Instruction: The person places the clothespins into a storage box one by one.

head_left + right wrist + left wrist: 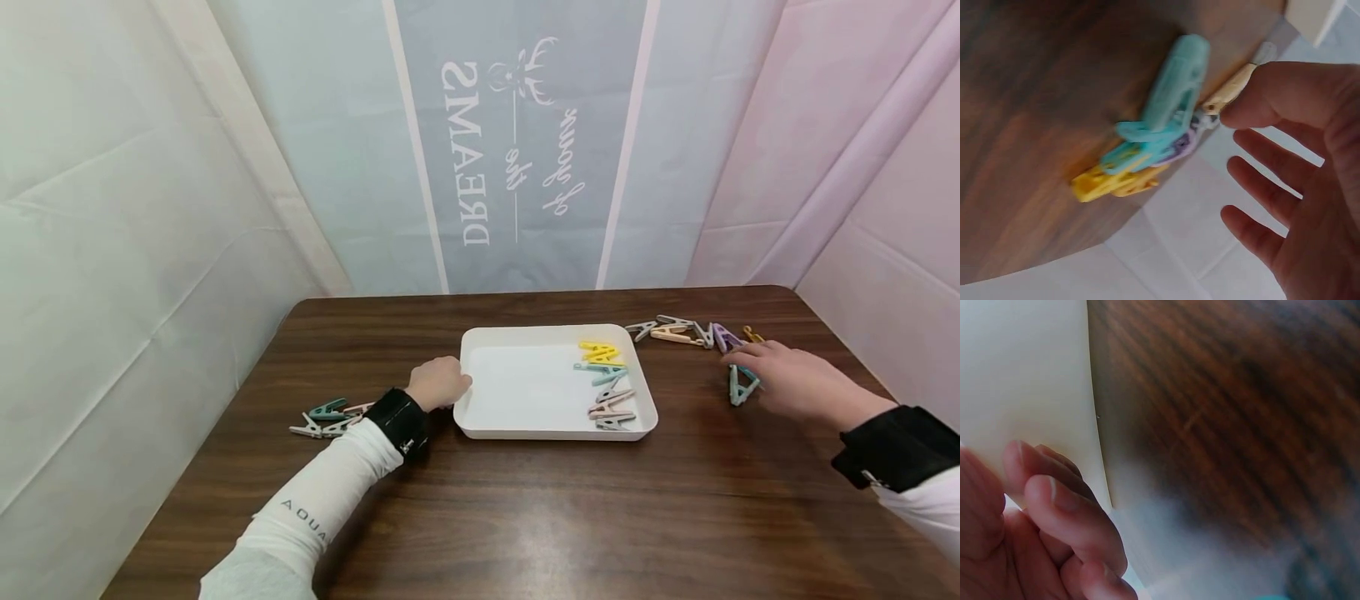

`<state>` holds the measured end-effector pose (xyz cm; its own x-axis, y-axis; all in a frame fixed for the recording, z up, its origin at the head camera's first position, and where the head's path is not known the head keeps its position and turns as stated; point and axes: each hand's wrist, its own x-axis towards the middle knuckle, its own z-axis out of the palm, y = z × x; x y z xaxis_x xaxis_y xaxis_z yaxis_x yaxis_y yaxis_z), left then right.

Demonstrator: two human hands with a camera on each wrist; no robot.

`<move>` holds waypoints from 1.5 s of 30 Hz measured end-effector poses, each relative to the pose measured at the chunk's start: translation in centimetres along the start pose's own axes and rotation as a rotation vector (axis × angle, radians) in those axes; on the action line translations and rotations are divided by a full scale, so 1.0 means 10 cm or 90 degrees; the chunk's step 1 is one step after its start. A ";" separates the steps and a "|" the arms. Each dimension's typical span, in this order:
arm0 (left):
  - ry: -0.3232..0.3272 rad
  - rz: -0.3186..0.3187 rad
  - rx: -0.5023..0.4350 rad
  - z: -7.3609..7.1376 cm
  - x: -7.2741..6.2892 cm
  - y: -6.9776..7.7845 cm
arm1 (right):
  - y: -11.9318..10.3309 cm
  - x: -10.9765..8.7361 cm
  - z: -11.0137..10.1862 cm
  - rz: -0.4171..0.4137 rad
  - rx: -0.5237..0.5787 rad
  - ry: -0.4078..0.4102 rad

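A white tray (517, 385) lies on the table with several clothespins inside along its right side, yellow (600, 350), light blue (609, 372) and grey and pinkish (613, 412) ones. My left hand (437, 383) holds the tray's left rim; in the left wrist view its fingers (1069, 515) curl by the tray's wall. Over the clothespins right of the tray hovers my right hand (798, 382), its fingers spread and holding nothing. Nearest to it are a teal clothespin (1175, 84), a yellow one (1100, 182) and a purple one (726, 337), partly overlapping.
At the table's back right lie more clothespins, among them a peach one (675, 334) and a grey one (641, 330). Another small heap, with a dark green clothespin (327, 410), lies left of my left forearm. Cloth walls (525, 258) enclose the brown table (540, 508).
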<state>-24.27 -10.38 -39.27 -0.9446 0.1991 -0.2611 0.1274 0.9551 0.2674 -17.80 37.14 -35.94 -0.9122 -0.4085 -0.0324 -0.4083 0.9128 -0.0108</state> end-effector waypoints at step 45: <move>-0.006 -0.009 0.000 0.01 0.02 0.00 | 0.19 0.08 0.28 -0.085 -0.051 0.052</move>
<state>-24.37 -10.33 -39.44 -0.9435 0.1881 -0.2728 0.1149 0.9579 0.2632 -19.18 38.58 -38.77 -0.8484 -0.5274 0.0456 -0.5239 0.8488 0.0706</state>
